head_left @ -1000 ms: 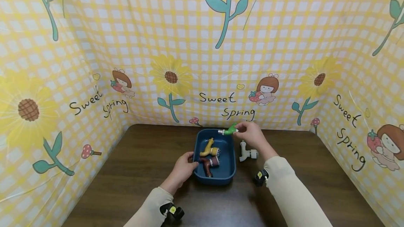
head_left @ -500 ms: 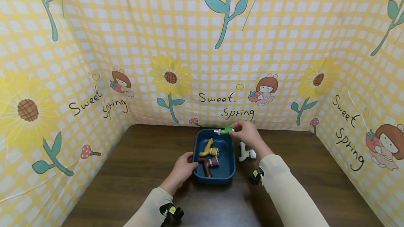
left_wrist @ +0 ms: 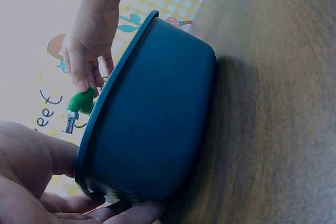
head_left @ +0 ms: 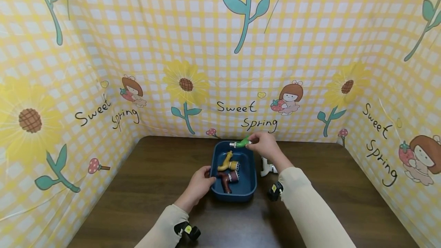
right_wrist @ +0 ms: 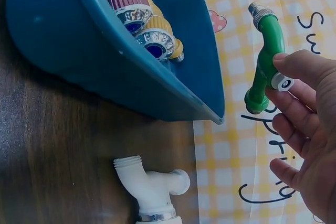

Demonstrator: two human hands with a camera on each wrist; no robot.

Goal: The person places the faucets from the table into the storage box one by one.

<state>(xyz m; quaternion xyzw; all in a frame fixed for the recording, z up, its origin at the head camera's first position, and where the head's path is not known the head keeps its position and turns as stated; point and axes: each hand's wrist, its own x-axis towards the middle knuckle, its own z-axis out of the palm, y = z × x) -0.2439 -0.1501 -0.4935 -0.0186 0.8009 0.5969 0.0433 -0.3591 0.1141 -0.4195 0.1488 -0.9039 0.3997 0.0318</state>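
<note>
A green tap (right_wrist: 270,56) with a silver threaded end is pinched between the thumb and fingers of my right hand (head_left: 266,146). In the head view this green tap (head_left: 242,142) hangs over the far end of a blue plastic basin (head_left: 246,190). My left hand (head_left: 197,183) grips the basin's left rim, thumb on top and fingers below, as the left wrist view shows. Inside the basin lie a yellow tap (head_left: 225,162) and a dark red tap (head_left: 226,181), side by side. A white tap (head_left: 267,168) lies on the table, partly covered by my right arm.
The dark wooden table (head_left: 155,186) ends at a yellow checked cloth (head_left: 155,30) that hangs behind and on both sides. The basin stands near the table's far edge. Black wrist cameras sit on both sleeves.
My right hand has moved left with the green tap, bringing it further over the basin. The right forearm now covers more of the white tap. My left hand has stayed still.
</note>
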